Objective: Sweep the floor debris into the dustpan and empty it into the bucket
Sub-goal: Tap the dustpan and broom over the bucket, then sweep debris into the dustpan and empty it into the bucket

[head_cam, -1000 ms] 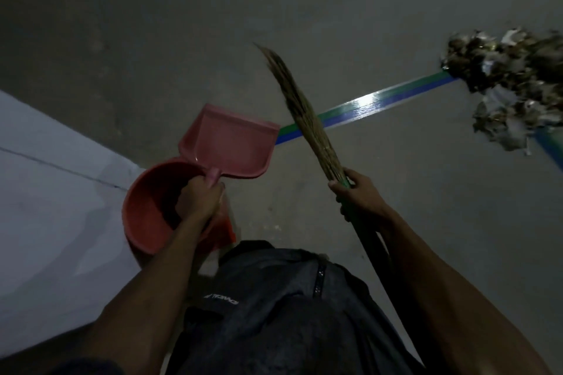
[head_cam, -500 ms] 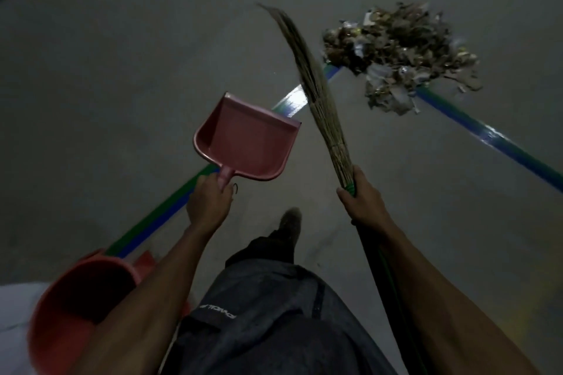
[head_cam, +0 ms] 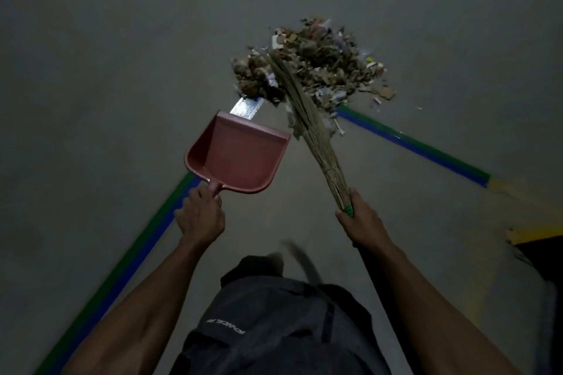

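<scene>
None of the debris pile [head_cam: 316, 67] is collected; left hand [head_cam: 199, 216] grips the empty dustpan [head_cam: 237, 155]; right hand [head_cam: 362, 218] grips the broom [head_cam: 310, 119]; sweeping and emptying remain.

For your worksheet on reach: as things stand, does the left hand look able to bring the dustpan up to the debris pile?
Probably yes. The left hand grips the dustpan, its mouth facing the debris pile across bare floor; only the broom lies alongside.
</scene>
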### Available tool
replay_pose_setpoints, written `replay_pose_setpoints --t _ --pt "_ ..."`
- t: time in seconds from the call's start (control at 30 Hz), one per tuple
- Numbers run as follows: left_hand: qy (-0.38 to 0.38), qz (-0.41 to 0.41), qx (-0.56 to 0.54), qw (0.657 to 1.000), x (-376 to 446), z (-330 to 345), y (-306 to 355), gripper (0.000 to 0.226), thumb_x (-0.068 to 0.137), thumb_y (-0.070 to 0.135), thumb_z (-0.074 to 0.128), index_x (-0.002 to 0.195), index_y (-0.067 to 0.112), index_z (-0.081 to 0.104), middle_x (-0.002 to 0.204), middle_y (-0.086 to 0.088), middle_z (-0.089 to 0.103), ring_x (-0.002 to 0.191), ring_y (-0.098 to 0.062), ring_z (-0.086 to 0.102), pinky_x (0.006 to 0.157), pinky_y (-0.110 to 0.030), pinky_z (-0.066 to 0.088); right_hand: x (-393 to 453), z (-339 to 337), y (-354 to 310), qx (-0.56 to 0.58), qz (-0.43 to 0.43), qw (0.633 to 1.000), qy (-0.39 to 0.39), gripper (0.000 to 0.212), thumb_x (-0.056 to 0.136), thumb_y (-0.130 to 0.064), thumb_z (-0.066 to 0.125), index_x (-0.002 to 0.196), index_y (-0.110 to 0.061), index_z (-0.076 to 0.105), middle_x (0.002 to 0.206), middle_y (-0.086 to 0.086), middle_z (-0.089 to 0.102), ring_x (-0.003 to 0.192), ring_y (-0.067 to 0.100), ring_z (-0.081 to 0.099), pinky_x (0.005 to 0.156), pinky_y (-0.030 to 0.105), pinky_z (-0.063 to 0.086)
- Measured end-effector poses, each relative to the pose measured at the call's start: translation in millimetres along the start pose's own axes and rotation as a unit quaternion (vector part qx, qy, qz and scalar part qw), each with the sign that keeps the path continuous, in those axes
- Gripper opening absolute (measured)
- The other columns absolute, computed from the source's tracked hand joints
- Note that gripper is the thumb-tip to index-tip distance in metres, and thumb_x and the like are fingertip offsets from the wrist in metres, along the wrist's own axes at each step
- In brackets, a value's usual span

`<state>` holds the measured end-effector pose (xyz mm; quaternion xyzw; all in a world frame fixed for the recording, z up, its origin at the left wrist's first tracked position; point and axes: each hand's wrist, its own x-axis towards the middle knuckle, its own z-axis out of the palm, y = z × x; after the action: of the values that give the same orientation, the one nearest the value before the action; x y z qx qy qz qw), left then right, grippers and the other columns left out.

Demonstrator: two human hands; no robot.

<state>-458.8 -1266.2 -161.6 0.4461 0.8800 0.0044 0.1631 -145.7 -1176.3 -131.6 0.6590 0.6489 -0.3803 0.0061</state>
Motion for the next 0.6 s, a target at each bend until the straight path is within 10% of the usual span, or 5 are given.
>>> replay_pose_setpoints --t 0.33,0.6 --pt "-0.013 0.046 -0.016 0.999 107 7 168 0.023 0.095 0.019 0.05 0.111 0.001 0.05 0.108 -0.02 0.054 0.09 -0.034 0.054 0.069 -0.04 0.043 160 -112 48 0.008 0.011 1.0 -0.013 0.074 0.097 -0.034 0.053 0.157 -0.019 0.013 0.149 0.014 0.043 0.126 0.035 0.05 0.097 0.038 0.043" --pt "-0.004 0.014 0.007 1.0 126 7 304 0.031 0.098 0.021 0.045 0.118 -0.002 0.045 0.111 -0.019 0.052 0.094 -0.034 0.055 0.065 -0.039 0.039 278 -234 89 -0.033 -0.009 0.998 -0.061 0.074 0.095 -0.038 0.053 0.156 -0.026 0.012 0.143 0.012 0.048 0.098 0.034 0.06 0.073 0.046 0.058"
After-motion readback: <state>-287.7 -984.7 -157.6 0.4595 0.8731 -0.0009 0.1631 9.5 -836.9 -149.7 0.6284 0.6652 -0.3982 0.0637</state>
